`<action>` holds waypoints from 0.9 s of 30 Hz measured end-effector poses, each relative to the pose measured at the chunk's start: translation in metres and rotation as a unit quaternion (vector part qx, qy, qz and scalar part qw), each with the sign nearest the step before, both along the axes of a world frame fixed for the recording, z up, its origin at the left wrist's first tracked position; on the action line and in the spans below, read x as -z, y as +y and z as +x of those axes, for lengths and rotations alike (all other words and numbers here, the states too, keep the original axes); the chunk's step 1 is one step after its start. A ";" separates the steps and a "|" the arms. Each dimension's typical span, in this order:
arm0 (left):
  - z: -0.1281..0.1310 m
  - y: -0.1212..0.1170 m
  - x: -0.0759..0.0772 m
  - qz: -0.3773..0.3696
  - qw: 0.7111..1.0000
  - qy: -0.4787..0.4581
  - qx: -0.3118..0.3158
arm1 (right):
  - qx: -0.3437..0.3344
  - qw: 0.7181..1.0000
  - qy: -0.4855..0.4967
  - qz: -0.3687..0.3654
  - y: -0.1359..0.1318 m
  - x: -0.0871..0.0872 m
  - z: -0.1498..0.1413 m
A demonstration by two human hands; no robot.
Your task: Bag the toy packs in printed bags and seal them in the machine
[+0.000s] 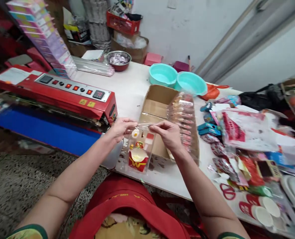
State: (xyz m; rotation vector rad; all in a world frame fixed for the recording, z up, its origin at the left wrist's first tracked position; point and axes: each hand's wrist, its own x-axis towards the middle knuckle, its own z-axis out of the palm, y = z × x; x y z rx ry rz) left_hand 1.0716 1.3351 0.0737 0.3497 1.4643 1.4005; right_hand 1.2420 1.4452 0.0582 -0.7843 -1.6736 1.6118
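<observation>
Between my two hands hangs a clear plastic bag (139, 146), its open top edge pinched at both corners. Inside it show a red and yellow fries box, a small fried egg, a burger and other miniature food pieces. My left hand (121, 129) is closed on the bag's left corner, close to the sealing machine's end. My right hand (168, 132) is closed on the right corner, over the near part of a cardboard box (154, 106). Along that box's right side stands a row of filled clear packs (184, 116).
A red sealing machine (75, 94) with a blue belt (45, 129) stands on the left. Two turquoise basins (163, 74) and a metal bowl (118, 59) sit behind. Packets, paper cups (261, 215) and scissors (227, 192) crowd the right side.
</observation>
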 end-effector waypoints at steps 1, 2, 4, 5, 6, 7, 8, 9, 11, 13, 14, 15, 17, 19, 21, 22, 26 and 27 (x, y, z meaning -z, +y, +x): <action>-0.010 -0.008 0.009 -0.024 0.999 -0.019 -0.030 | -0.016 0.999 -0.002 -0.029 -0.006 0.010 -0.014; -0.019 -0.016 0.019 -0.043 0.997 -0.032 -0.063 | -0.031 0.998 -0.006 -0.054 -0.012 0.021 -0.028; -0.034 -0.030 0.038 -0.066 0.988 -0.041 -0.131 | -0.053 0.994 -0.015 -0.096 -0.026 0.040 -0.053; -0.041 -0.037 0.047 -0.073 0.983 -0.039 -0.162 | -0.059 0.992 -0.021 -0.112 -0.034 0.049 -0.064; -0.047 -0.043 0.056 -0.077 0.979 -0.037 -0.188 | -0.062 0.990 -0.026 -0.127 -0.041 0.057 -0.076; -0.053 -0.049 0.064 -0.079 0.975 -0.036 -0.207 | -0.062 0.988 -0.031 -0.140 -0.048 0.065 -0.086; -0.060 -0.054 0.071 -0.080 0.971 -0.038 -0.220 | -0.061 0.986 -0.034 -0.153 -0.055 0.071 -0.097; -0.066 -0.061 0.077 -0.082 0.968 -0.041 -0.232 | -0.059 0.983 -0.036 -0.167 -0.061 0.078 -0.106; -0.081 -0.075 0.085 -0.087 0.965 -0.052 -0.243 | -0.053 0.978 -0.033 -0.197 -0.071 0.090 -0.125; -0.097 -0.091 0.090 -0.091 0.965 -0.063 -0.239 | -0.046 0.973 -0.026 -0.223 -0.077 0.101 -0.144; -0.104 -0.098 0.091 -0.092 0.965 -0.067 -0.235 | -0.042 0.971 -0.023 -0.233 -0.079 0.106 -0.153; -0.112 -0.105 0.093 -0.091 0.965 -0.068 -0.235 | -0.037 0.970 -0.020 -0.241 -0.081 0.111 -0.163; -0.125 -0.115 0.095 -0.091 0.963 -0.062 -0.246 | -0.026 0.968 -0.020 -0.249 -0.085 0.119 -0.185; -0.139 -0.120 0.099 -0.092 0.958 -0.049 -0.268 | -0.013 0.967 -0.020 -0.253 -0.091 0.124 -0.205; -0.154 -0.122 0.100 -0.093 0.950 -0.029 -0.296 | 0.002 0.967 -0.006 -0.254 -0.099 0.122 -0.218; -0.162 -0.123 0.099 -0.094 0.946 -0.015 -0.310 | 0.013 0.970 0.003 -0.241 -0.104 0.118 -0.219; -0.189 -0.139 0.078 -0.115 0.925 0.062 -0.358 | 0.040 0.996 -0.022 -0.072 -0.118 0.099 -0.178; -0.193 -0.145 0.071 -0.122 0.919 0.093 -0.362 | 0.040 0.998 -0.044 -0.027 -0.118 0.096 -0.156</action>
